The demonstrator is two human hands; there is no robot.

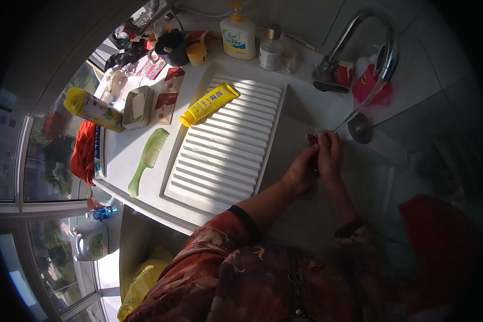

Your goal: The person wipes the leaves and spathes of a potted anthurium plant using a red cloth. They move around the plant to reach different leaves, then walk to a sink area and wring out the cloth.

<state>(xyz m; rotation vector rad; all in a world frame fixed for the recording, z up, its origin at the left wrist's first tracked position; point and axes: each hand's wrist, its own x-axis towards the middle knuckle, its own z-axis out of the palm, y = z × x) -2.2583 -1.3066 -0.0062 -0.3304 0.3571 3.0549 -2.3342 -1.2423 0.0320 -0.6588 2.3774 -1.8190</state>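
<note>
Over the grey sink basin (290,124), my left hand (303,170) and my right hand (329,155) meet, fingers pressed together. Between them they grip a small dark red item (312,139); most of it is hidden by the fingers, and I cannot tell whether it is cloth. A stream of water (360,108) runs slantwise from the chrome faucet (389,48) down to my right hand's fingers. Beyond that hand lies the round metal drain (360,128). Left of the basin is the ribbed white washboard (225,141), with a yellow squeeze tube (210,104) lying across its upper left edge.
A green comb (148,161), a soap dish (137,108) and a yellow-capped bottle (92,108) occupy the left counter. A pump bottle (238,38) and a clear bottle (271,50) stand at the back. A pink container (371,86) sits behind the water stream.
</note>
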